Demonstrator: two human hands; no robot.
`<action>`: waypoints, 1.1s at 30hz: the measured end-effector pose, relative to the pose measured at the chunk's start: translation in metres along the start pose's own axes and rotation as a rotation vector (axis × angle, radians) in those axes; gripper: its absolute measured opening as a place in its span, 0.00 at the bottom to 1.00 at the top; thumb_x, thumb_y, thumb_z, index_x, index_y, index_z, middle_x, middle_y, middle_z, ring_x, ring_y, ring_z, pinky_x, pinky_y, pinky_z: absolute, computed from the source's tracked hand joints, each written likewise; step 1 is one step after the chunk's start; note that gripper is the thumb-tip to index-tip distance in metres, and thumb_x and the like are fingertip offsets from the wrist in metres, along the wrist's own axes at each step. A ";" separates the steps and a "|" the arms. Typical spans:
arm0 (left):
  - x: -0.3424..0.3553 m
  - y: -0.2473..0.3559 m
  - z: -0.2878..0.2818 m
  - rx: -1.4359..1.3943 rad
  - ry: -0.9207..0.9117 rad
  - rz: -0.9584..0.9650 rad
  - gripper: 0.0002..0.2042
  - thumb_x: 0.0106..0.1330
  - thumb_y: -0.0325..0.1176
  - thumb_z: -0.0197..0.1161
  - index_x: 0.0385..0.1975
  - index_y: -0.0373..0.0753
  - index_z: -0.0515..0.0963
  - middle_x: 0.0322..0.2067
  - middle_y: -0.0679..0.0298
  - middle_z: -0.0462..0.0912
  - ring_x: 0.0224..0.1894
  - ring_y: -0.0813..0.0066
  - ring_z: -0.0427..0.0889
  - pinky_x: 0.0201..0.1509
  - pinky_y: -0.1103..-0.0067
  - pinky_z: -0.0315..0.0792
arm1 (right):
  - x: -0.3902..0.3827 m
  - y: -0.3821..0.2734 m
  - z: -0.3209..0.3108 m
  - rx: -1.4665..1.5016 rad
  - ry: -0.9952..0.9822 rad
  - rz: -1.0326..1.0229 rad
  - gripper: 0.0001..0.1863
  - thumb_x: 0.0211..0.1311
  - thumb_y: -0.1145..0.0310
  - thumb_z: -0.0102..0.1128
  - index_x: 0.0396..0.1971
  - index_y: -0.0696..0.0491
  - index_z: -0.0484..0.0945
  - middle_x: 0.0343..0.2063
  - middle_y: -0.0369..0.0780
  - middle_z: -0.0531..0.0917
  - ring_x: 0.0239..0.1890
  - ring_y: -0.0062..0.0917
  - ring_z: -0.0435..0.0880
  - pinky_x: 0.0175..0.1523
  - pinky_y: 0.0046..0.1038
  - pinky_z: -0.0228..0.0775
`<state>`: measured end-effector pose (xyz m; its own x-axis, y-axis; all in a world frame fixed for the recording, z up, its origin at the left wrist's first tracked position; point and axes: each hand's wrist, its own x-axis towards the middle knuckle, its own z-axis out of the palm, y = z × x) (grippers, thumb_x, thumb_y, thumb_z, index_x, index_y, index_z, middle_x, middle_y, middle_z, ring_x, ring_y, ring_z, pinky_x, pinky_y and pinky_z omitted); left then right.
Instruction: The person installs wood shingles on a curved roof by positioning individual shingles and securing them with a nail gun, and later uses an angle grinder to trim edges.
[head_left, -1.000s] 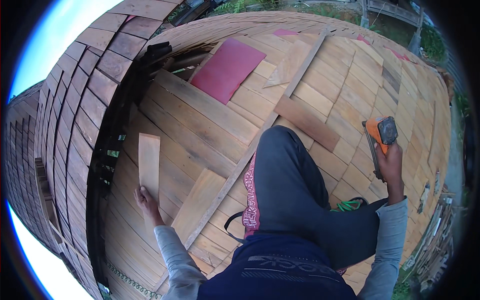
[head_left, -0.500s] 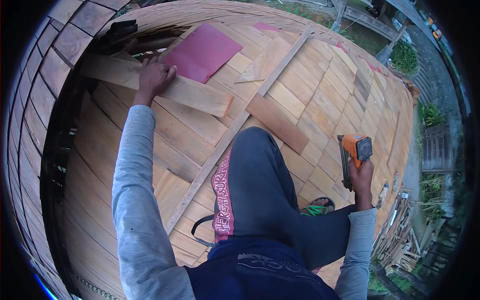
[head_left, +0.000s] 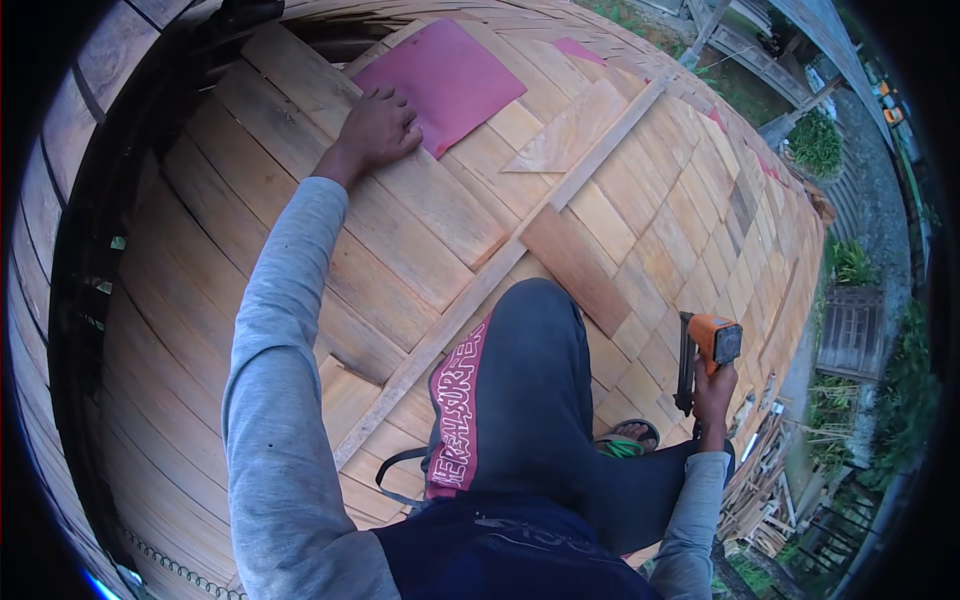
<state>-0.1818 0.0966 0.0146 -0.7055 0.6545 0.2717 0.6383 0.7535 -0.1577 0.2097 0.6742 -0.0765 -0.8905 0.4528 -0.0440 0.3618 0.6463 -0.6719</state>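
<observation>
A long wooden shingle (head_left: pixel 440 205) lies flat on the roof, its lower end close to a straight wooden batten (head_left: pixel 570 195). My left hand (head_left: pixel 378 135) grips its upper edge, the fingers curled over beside a red sheet (head_left: pixel 455 85). Off to the right, my right hand (head_left: pixel 716 392) is wrapped round the handle of an orange and black nail gun (head_left: pixel 712 338), which is held up off the shingles near my bent knee.
A loose brown shingle (head_left: pixel 575 268) rests against the batten, and a triangular wood piece (head_left: pixel 565 130) lies above it. A dark gap (head_left: pixel 75 330) runs along the left, beside another shingled surface. Beyond the right roof edge, scrap wood (head_left: pixel 765 500) lies far below.
My left hand has shifted right and a little up with the shingle, which now lies alongside the neighbouring shingles near the batten. The nail gun has moved slightly lower in view.
</observation>
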 end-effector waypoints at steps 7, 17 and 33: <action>0.008 0.008 -0.009 -0.010 0.052 -0.013 0.15 0.62 0.47 0.62 0.35 0.39 0.81 0.40 0.55 0.79 0.52 0.54 0.75 0.59 0.62 0.68 | 0.003 -0.002 0.015 0.095 0.020 -0.117 0.15 0.63 0.76 0.63 0.49 0.63 0.78 0.38 0.47 0.86 0.40 0.30 0.85 0.48 0.34 0.76; -0.005 0.009 0.000 -0.016 0.056 -0.114 0.16 0.63 0.47 0.61 0.34 0.38 0.83 0.40 0.57 0.81 0.51 0.58 0.76 0.60 0.64 0.68 | -0.007 -0.003 0.012 0.070 0.023 -0.163 0.14 0.66 0.76 0.62 0.50 0.64 0.77 0.40 0.47 0.86 0.44 0.30 0.85 0.51 0.36 0.75; -0.024 0.040 0.010 -0.117 0.188 -0.288 0.23 0.67 0.52 0.64 0.49 0.37 0.81 0.52 0.53 0.79 0.59 0.52 0.74 0.70 0.58 0.64 | 0.033 -0.127 -0.003 0.113 0.052 -0.211 0.12 0.66 0.76 0.65 0.47 0.63 0.81 0.32 0.44 0.87 0.35 0.31 0.88 0.42 0.33 0.78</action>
<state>-0.1431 0.1116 -0.0079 -0.7998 0.3851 0.4604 0.4599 0.8861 0.0577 0.1356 0.6088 0.0098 -0.9268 0.3475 0.1424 0.1331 0.6584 -0.7408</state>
